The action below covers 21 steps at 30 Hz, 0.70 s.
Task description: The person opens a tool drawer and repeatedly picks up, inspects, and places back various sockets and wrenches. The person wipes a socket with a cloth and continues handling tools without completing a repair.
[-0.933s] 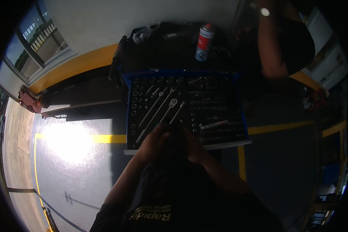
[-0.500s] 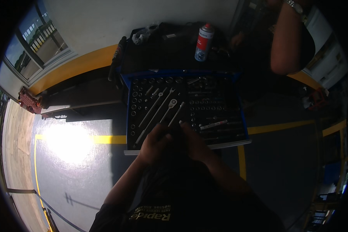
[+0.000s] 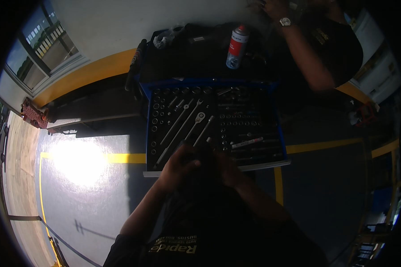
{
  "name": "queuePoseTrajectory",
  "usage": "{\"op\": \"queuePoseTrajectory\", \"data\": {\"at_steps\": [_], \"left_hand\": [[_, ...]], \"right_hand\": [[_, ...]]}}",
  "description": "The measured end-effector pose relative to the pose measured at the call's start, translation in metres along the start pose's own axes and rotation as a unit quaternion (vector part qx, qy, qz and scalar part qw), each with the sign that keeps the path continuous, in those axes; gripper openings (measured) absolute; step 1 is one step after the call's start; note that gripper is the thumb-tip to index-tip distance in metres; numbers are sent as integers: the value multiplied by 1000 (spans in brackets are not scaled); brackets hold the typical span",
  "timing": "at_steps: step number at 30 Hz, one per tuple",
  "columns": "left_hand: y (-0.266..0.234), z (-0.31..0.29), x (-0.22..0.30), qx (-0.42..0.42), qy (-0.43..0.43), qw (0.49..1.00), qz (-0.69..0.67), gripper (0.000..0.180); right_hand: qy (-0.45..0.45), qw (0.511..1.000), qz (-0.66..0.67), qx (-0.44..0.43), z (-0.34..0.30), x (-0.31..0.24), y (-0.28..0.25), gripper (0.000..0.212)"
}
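My left hand [image 3: 178, 169] is closed, its fingers curled and thumb bent inward, over the front part of an open tool drawer [image 3: 272, 165]. Close beside it, my right hand [image 3: 228, 169] is also closed. Between the two hands it is very dark, and whatever they hold cannot be made out. Just beyond my fingers lie a ratchet handle [image 3: 200, 117], a long extension bar [image 3: 204, 131] and a long wrench [image 3: 178, 132], set slantwise in the drawer's dark insert. Sockets [image 3: 154, 121] line its left side, and smaller sockets [image 3: 240, 123] sit in rows at the right.
A red and white spray can [image 3: 238, 47] stands on the dark cabinet top [image 3: 182, 58], with a crumpled pale wrapper [image 3: 164, 41] at left. A white marker-like stick [image 3: 247, 143] lies in the drawer. Beyond the cabinet at right is another person's arm [image 3: 305, 53] with a watch.
The other person's arm has swung up and leftward, its hand now raised beyond the spray can. My hands stay close together over the drawer front, with only a slight shift.
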<state>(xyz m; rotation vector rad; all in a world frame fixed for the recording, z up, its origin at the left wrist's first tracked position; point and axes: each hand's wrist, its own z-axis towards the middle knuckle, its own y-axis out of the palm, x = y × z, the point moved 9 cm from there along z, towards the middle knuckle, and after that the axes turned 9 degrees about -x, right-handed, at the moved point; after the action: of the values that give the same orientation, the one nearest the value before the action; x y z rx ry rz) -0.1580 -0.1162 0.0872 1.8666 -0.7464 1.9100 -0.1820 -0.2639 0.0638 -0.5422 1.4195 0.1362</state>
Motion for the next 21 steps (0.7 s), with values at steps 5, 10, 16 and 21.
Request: {"op": "queuePoseTrajectory", "data": {"at_steps": [5,10,16,21], "left_hand": [[6,-4,11,18,53,998,13,26],[9,-3,-28,38,-47,975,-212,18],[24,-7,-49,8,-180,908,-379,25],[17,-15,-47,15,-172,971,-165,28]], "right_hand": [[40,997,65,-33,-2,-2,6,33],[12,994,-96,41,3,-49,-8,34],[-52,953,-298,-3,-3,-53,-5,36],[-66,967,-246,13,-14,-45,-6,32]]}}
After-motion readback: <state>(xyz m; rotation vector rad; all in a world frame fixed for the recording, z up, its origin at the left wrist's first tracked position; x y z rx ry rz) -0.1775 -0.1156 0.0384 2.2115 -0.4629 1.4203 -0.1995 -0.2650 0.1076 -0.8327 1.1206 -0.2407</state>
